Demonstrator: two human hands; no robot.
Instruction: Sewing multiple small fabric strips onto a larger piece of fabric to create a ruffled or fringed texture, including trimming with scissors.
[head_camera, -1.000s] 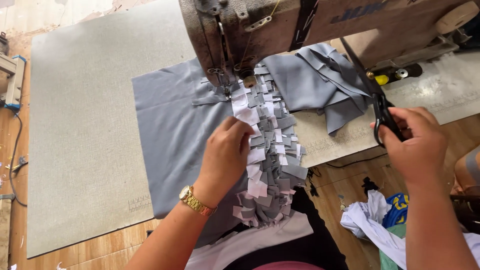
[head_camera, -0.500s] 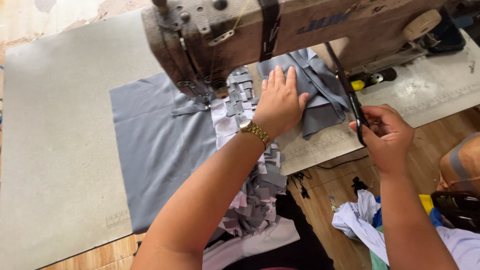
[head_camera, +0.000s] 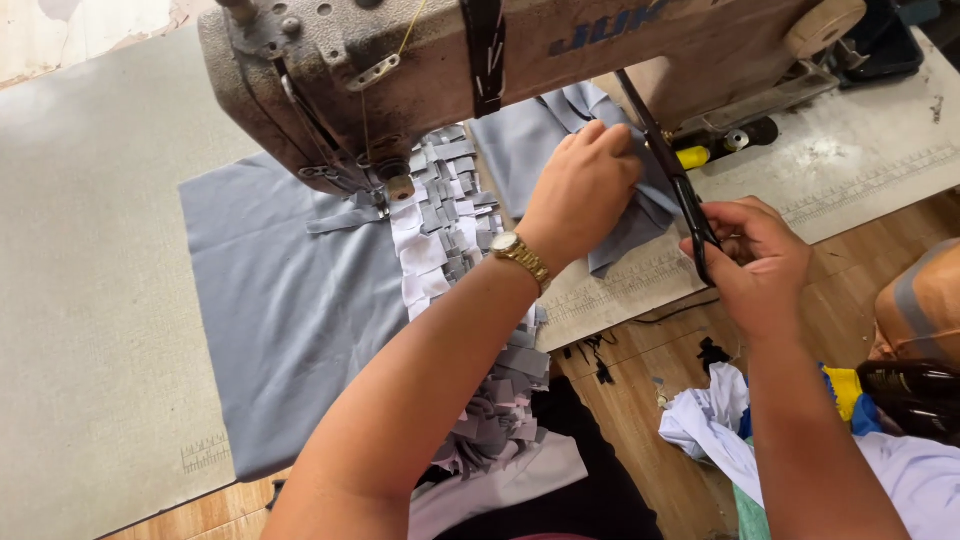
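My left hand (head_camera: 582, 190), with a gold watch on the wrist, reaches across under the sewing machine (head_camera: 480, 60) and pinches folded grey fabric pieces (head_camera: 630, 215) at the machine's right side. My right hand (head_camera: 755, 255) grips black scissors (head_camera: 672, 175), blades pointing up and away beside that fabric. A chain of small grey and white fabric pieces (head_camera: 440, 215) runs from the needle area down over the table edge toward my lap. A large grey cloth (head_camera: 290, 310) lies flat to the left.
The grey table top (head_camera: 90, 300) spreads left; the white machine bed (head_camera: 860, 160) carries a yellow-tipped spool. On the wooden floor at right lie white, blue and yellow cloths (head_camera: 730, 420) and a bag (head_camera: 920, 310).
My left hand moved from the chain of small pieces rightward to the folded grey fabric and closed on it. My right hand with the scissors stays beside it; the view shifted.
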